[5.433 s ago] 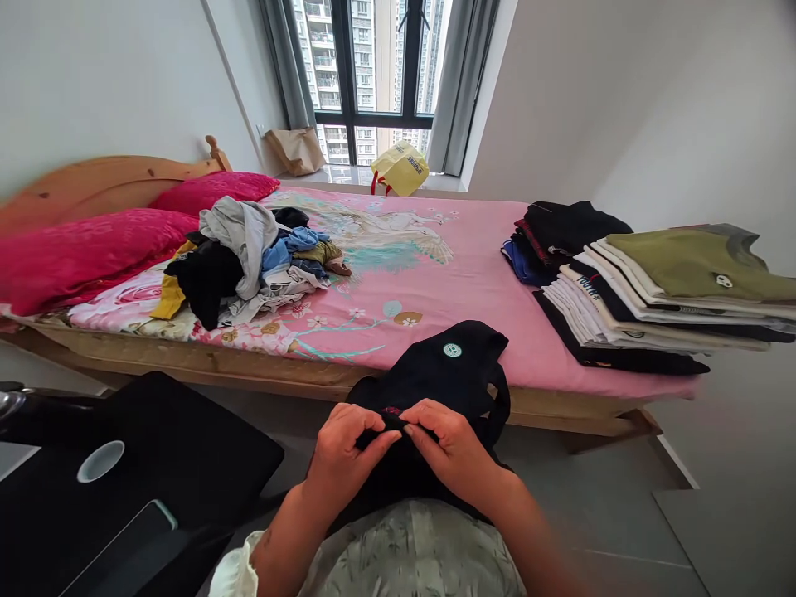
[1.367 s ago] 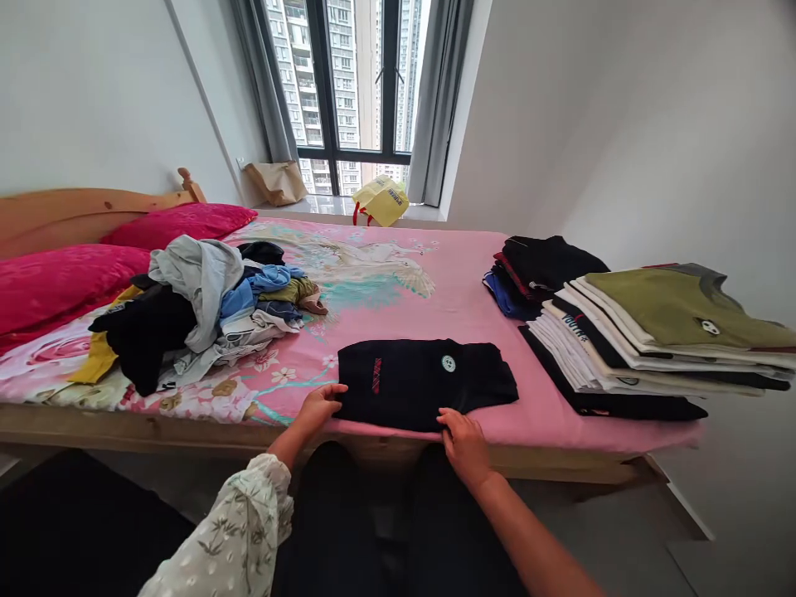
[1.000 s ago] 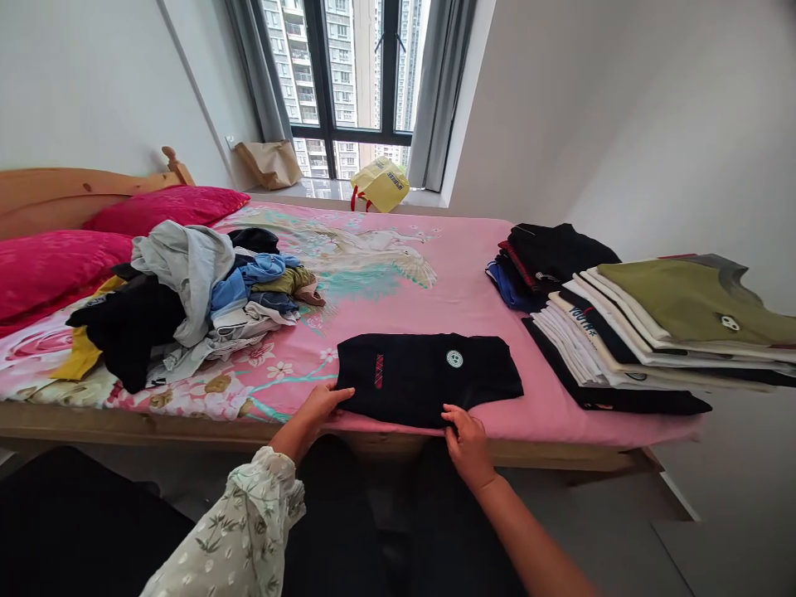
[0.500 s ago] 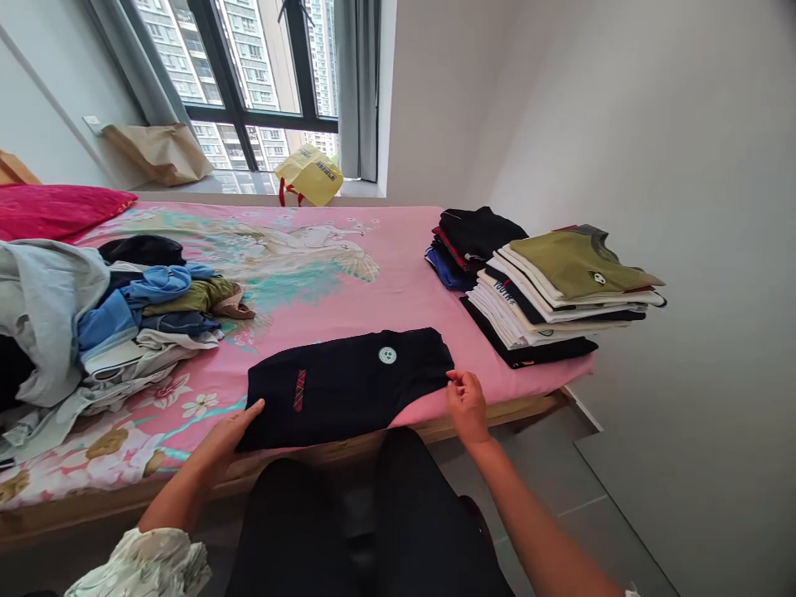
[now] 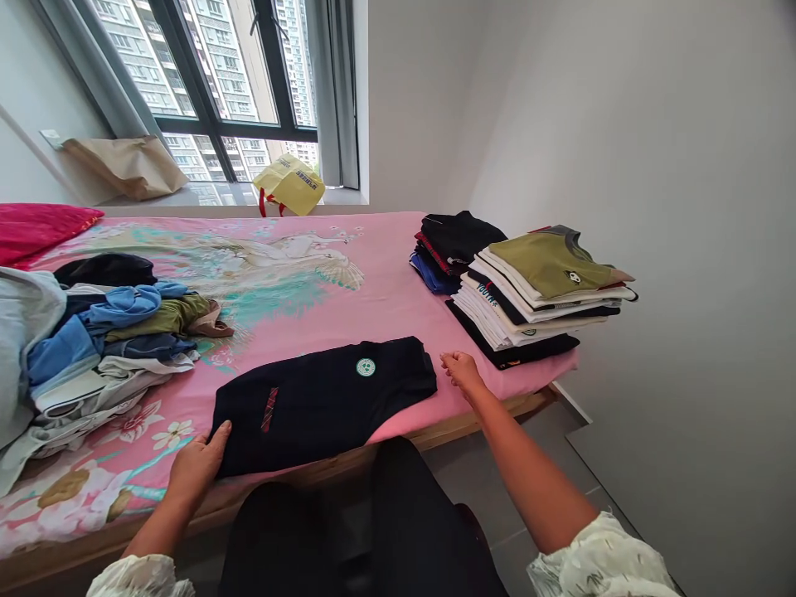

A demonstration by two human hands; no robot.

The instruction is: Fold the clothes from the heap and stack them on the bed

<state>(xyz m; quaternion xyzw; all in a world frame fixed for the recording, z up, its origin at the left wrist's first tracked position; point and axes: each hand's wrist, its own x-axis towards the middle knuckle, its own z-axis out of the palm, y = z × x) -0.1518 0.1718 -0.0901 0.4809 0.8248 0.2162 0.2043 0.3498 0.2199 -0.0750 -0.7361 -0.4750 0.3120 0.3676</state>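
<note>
A folded dark navy shirt (image 5: 323, 406) lies flat along the bed's front edge, with a round green-and-white badge and a small red plaid strip on its upper face. My left hand (image 5: 197, 466) grips its left end, thumb on top and the fingers partly hidden behind the edge. Just past the shirt's right end is my right hand (image 5: 461, 371), held over the pink sheet and apart from the cloth. Its fingers are curled together, and nothing shows in them.
Rumpled clothes (image 5: 118, 340) lie heaped on the left of the floral bed sheet (image 5: 385, 265). At right stand a stack of folded shirts (image 5: 535, 290) and a smaller dark stack (image 5: 457, 245). A yellow bag (image 5: 289, 184) and a brown paper bag (image 5: 128, 166) rest by the window.
My right hand has let go of the shirt's right end and moved off it. My left hand stays at the left end. The whole view has shifted slightly.
</note>
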